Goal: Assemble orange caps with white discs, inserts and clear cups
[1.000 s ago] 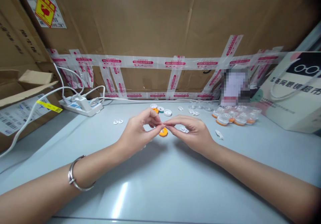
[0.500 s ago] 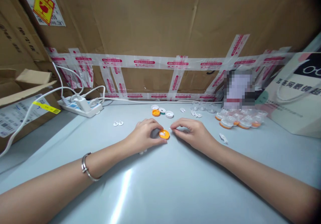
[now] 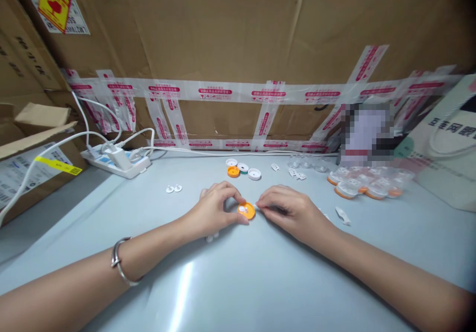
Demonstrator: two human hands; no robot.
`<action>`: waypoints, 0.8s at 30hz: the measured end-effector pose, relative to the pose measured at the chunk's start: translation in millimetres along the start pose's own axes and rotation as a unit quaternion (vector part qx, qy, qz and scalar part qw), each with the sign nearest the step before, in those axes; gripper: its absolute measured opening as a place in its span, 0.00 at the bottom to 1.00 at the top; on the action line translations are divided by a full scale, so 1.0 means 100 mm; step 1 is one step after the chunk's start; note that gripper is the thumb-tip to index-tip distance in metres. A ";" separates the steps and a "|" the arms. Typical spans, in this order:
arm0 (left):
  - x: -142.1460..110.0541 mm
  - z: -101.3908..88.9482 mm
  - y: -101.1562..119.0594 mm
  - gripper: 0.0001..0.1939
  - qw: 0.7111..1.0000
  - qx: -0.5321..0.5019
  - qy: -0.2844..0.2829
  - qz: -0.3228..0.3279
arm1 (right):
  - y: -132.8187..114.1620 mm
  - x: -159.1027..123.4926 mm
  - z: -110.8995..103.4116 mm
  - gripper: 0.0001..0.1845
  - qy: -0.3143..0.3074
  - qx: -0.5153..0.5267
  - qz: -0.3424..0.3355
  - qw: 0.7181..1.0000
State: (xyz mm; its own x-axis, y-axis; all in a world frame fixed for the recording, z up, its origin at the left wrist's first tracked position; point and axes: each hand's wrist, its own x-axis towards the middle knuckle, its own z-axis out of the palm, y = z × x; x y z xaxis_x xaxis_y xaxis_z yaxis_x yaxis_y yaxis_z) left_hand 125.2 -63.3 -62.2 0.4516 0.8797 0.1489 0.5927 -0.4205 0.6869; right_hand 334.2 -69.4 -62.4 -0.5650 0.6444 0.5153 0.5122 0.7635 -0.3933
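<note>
Orange plastic forms the shallow round dish (image 3: 250, 214) between the two hands, just above the middle of the worktop (image 3: 223, 282) as seen; being round, it has no long axis to line up with. A small white part (image 3: 242, 208) sits inside it, toward the left. Whether the dish rests on the worktop or is slightly raised, I cannot tell.

It lies directly off the fingertips of the left hand (image 3: 215, 207), which is the nearer one, touching it: thumb at the near edge, forefinger at the far edge, spread only to the dish's width and holding it. On the opposite side, the right hand (image 3: 292, 208) points leftward at the rim, just beside it, its thumb and forefinger drawn almost together. Something tiny and pale shows at those tips, too small to make out, so I cannot tell whether it is gripped.

Farther out, an orange cap (image 3: 233, 172) and a white cap (image 3: 254, 174) lie beyond the dish, two white discs (image 3: 174, 189) to the left, and a white flat piece (image 3: 342, 216) right of the right hand.
</note>
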 end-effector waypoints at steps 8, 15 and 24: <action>0.01 -0.01 0.03 0.16 1.000 -0.006 -0.003 -0.019 | -0.02 0.00 0.01 0.07 -0.001 -0.019 -0.043 0.999; 0.02 -0.02 0.02 0.18 1.000 -0.003 -0.003 -0.029 | -0.04 0.01 0.05 0.06 -0.008 -0.027 -0.065 0.998; -0.01 -0.02 -0.01 0.18 1.000 -0.003 0.000 -0.013 | -0.07 0.03 0.04 0.07 -0.026 -0.050 -0.082 0.995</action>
State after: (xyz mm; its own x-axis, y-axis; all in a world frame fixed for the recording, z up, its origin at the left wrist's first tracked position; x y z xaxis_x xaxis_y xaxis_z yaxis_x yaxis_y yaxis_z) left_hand 122.7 -62.8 -61.7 0.4362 0.8902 0.1312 0.6004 -0.3966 0.6945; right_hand 326.4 -72.0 -61.1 -0.6779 0.5147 0.5250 0.4704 0.8524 -0.2282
